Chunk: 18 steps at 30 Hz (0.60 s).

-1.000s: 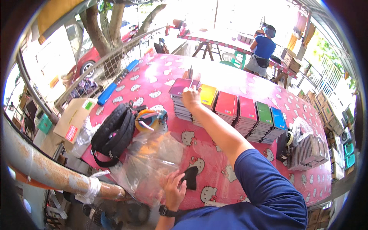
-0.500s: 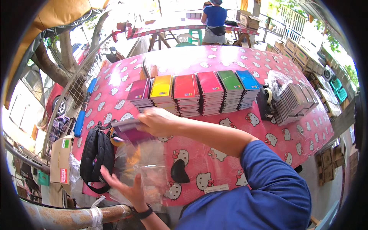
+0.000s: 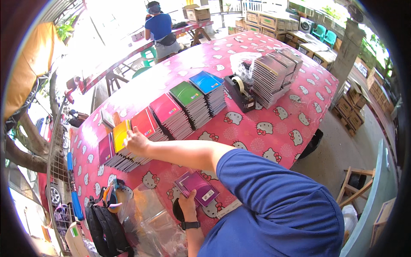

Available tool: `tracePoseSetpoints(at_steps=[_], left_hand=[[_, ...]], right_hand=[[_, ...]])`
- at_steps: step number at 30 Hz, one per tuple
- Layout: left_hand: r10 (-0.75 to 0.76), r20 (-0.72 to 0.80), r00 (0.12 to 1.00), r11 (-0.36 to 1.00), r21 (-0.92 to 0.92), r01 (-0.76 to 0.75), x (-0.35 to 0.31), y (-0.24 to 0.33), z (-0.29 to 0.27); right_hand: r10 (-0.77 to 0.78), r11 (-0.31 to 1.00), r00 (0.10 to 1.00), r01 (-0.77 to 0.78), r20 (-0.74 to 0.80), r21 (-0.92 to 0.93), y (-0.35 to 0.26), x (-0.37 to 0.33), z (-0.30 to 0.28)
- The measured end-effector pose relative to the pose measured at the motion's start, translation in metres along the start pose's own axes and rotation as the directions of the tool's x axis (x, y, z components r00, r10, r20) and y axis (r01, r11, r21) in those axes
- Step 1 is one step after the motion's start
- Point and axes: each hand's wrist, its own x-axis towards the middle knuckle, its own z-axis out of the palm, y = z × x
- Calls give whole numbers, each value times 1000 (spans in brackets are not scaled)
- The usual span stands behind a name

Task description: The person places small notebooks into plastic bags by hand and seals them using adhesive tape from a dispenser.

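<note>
The left hand [image 3: 187, 206] grips a purple spiral-bound notebook [image 3: 197, 187] by its near edge, fingers pressed around the cover, holding it flat just above the pink cartoon-cat-patterned tablecloth [image 3: 274, 128]. A dark wristwatch [image 3: 189, 225] sits on that wrist. The right hand [image 3: 136, 142] reaches across the body and rests on top of the stack of yellow-covered notebooks [image 3: 120, 136], fingers curled down over the top cover; whether it has pinched a book free I cannot tell.

Taking the yellow stack as the landmark: the purple notebook lies nearer the person than it, apart from it, in front of the blue-sleeved chest. Touching the yellow stack on its left stands a stack of purple-covered notebooks [image 3: 106, 150]. To its right, in a row leading away across the cloth, come a stack of red notebooks [image 3: 146, 123], a stack of pink notebooks [image 3: 168, 110], a stack of green notebooks [image 3: 188, 96] and a stack of blue notebooks [image 3: 208, 85]. Beyond the blue one stand a black tape dispenser [image 3: 239, 91] and a leaning pile of dark-covered notebooks [image 3: 272, 73]. Nearer the person than the yellow stack lie crumpled clear plastic bags [image 3: 150, 214] and a black backpack [image 3: 105, 229] at the cloth's edge. Far beyond the stacks, another person in a blue shirt [image 3: 160, 26] stands at a separate table.
</note>
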Motion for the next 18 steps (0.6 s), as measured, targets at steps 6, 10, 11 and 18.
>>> tracePoseSetpoints(at_steps=[6, 10, 11, 18], left_hand=[[48, -57, 997, 982, 183, -37, 0, -3, -9], [105, -63, 992, 938, 338, -77, 5, -10, -17], [106, -101, 989, 941, 333, -67, 6, -10, -15], [75, -50, 996, 966, 251, -61, 5, -3, -12]], right_hand=[[52, 997, 974, -62, -220, -38, -18, -1, 11], [43, 998, 955, -29, -294, 50, -18, -5, 7], [40, 996, 951, -14, -306, 88, -9, -7, 6], [310, 715, 813, 143, -493, 684, 13, -36, -69]])
